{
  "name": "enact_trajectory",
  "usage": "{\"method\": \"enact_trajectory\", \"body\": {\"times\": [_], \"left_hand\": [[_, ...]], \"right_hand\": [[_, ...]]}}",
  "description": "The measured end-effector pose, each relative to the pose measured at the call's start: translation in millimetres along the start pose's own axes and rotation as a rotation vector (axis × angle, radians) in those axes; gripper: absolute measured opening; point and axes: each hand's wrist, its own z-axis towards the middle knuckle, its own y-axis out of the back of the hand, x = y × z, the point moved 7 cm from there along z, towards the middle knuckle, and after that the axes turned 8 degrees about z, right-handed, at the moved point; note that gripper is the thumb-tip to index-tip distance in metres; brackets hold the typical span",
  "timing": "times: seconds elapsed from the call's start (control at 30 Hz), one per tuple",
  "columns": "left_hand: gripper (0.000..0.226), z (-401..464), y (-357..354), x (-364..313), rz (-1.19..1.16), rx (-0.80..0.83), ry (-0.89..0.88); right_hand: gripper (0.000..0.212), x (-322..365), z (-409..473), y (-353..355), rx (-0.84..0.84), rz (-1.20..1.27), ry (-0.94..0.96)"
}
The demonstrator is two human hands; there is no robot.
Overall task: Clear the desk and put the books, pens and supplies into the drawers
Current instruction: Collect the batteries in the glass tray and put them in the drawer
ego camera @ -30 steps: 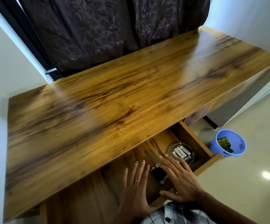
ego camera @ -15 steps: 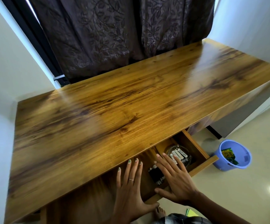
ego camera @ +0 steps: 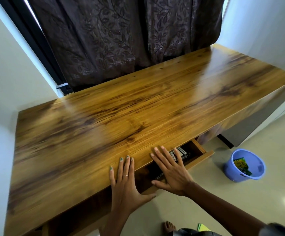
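Observation:
The wooden desk [ego camera: 121, 116] has a bare top. Under its front edge a drawer [ego camera: 201, 156] stands only a little way out, with a clear container of batteries [ego camera: 181, 152] showing in the narrow gap. My left hand [ego camera: 126, 181] lies flat with straight fingers, its fingertips over the desk's front edge. My right hand [ego camera: 170, 169] is flat too, fingers spread over the drawer's opening and palm at the drawer's front. Neither hand holds anything. The rest of the drawer's contents are hidden under the desk top and my hands.
A blue plastic bin [ego camera: 244, 165] with a yellow and green wrapper inside stands on the tiled floor to the right. Dark patterned curtains [ego camera: 121, 40] hang behind the desk. White walls close in on both sides. A bare foot [ego camera: 169, 226] shows below.
The drawer has slid most of the way in under the desk. Both hands moved forward with it, and less of the batteries' container shows.

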Motion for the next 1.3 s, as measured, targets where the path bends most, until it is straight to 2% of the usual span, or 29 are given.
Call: {"method": "enact_trajectory", "body": {"times": [0.1, 0.23, 0.47, 0.6, 0.8, 1.03, 1.17, 1.3], "left_hand": [[0.125, 7.3, 0.2, 6.7, 0.01, -0.012, 0.018], [0.109, 12.6, -3.0, 13.0, 0.023, -0.048, 0.013], [0.075, 19.3, 1.7, 13.1, -0.009, -0.26, 0.046], [0.064, 26.1, -1.0, 12.7, 0.012, -0.32, 0.032], [0.06, 27.2, -5.5, 12.0, 0.048, -0.328, 0.009], [0.064, 26.7, -5.1, 12.8, 0.007, -0.275, 0.032], [0.065, 25.8, -1.0, 10.8, -0.067, -0.28, 0.085], [0.063, 24.2, 3.9, 6.8, -0.129, -0.322, 0.151]], "right_hand": [[0.087, -1.1, 14.8, -0.5, 0.011, -0.014, 0.0], [0.081, -1.3, 29.2, -5.5, 0.022, -0.017, 0.0], [0.07, -5.7, 34.6, -5.3, -0.042, -0.075, 0.055], [0.065, -5.0, 38.3, -9.5, -0.075, -0.12, 0.039], [0.072, -4.0, 40.6, -11.3, -0.098, -0.148, 0.026], [0.068, -2.4, 39.2, -14.7, -0.079, -0.114, -0.017], [0.058, -1.6, 36.8, -12.8, -0.083, -0.07, -0.011], [0.064, -3.2, 35.3, -9.2, -0.075, -0.02, 0.032]]}}
